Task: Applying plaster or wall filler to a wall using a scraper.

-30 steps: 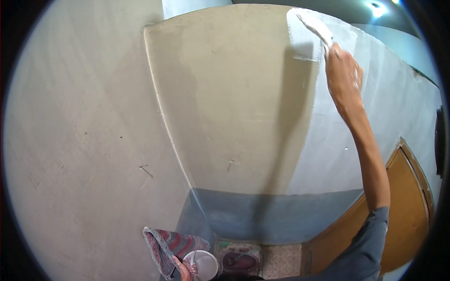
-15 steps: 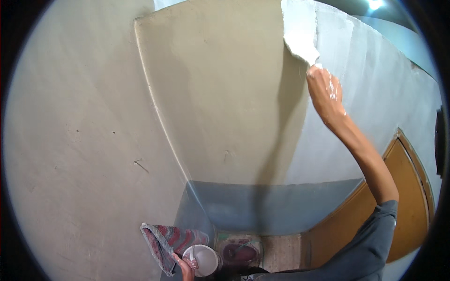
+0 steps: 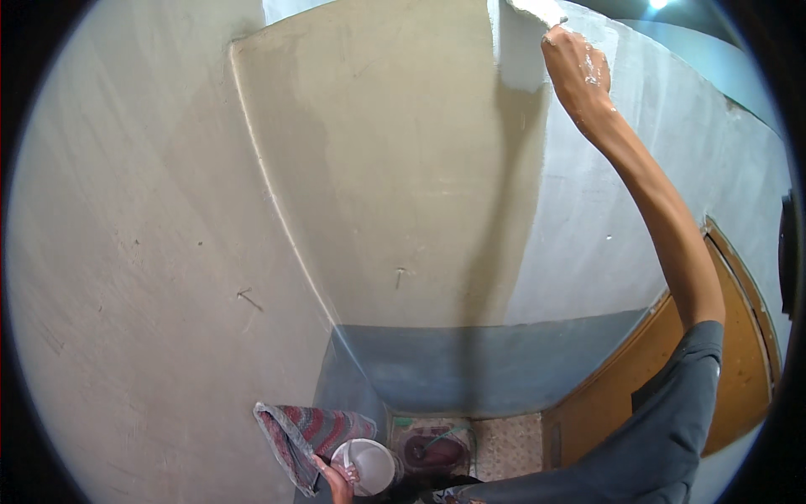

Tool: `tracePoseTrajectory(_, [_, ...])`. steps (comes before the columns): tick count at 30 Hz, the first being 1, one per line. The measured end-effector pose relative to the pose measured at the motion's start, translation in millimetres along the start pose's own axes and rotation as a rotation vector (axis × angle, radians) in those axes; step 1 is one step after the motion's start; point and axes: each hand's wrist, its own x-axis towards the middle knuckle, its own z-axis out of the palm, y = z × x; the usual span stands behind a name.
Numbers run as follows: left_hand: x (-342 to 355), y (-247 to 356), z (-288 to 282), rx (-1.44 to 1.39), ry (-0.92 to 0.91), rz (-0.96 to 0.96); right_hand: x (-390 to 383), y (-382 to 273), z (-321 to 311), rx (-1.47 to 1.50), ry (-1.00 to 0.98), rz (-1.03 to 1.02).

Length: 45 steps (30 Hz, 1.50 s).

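My right hand (image 3: 578, 63) is raised high on the wall, closed round the handle of a wide paintbrush (image 3: 541, 10) whose bristles are white with paint. The brush lies at the upper edge of the view, its top cut off. White paint specks the back of that hand. Below the brush, a fresh pale strip (image 3: 520, 67) covers part of the beige wall (image 3: 395, 168). Down at the lower left my left hand (image 3: 337, 483) grips the rim or handle of a white bucket (image 3: 375, 464) with whitish paint in it; which of the two, I cannot tell.
A striped red and grey cloth (image 3: 327, 428) hangs beside the bucket. Dark basin (image 3: 432, 454) with a green hose stands on the floor. Right of the beige area the wall is painted white (image 3: 621, 193). A brown wooden door (image 3: 730, 336) stands at right; a nail (image 3: 249, 297) sticks out on the left wall.
My right hand has pushed the brush upward along the wall, leaving a wet pale strip beneath it. The left hand and bucket have hardly moved.
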Motion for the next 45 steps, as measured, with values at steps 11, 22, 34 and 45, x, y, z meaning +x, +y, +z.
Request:
tracePoseTrajectory(11, [-4, -1, -1, -0.008, -0.003, 0.01, -3, -5, -6, 0.139, -0.11, -0.126])
tracePoseTrajectory(22, [0, 3, 3, 0.078, -0.05, -0.003, -97, -14, -51, 0.204, -0.468, -0.167])
tracePoseTrajectory(34, [-8, -2, -6, -0.005, 0.022, -0.041, -35, 9, -4, 0.048, -0.238, -0.137])
tracePoseTrajectory(45, [-12, 9, 9, -0.014, 0.04, -0.051, -164, -19, -26, 0.094, -0.587, -0.281])
